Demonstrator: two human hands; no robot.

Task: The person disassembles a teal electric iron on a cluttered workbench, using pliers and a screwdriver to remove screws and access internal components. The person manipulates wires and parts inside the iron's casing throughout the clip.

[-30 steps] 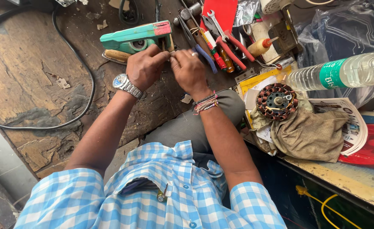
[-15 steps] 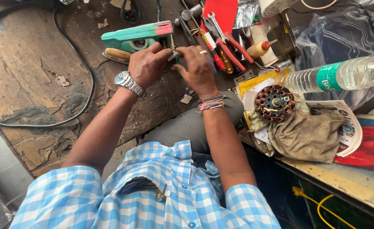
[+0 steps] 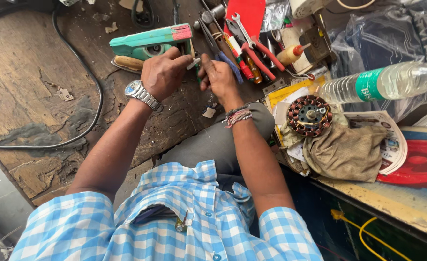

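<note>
Left hand is closing on a small pale part at the nose of the green power tool, which is lying on the worn wooden table. Right hand is pinching something thin just beside that part; can't tell what it is. Red-handled pliers, spanner and screwdrivers are crowding the right hand. Risk, as a judgement: the small part is slipping from the fingertips and getting lost in the clutter or the table's cracks. Black cable is looping near the left forearm, so it could be snagging.
</note>
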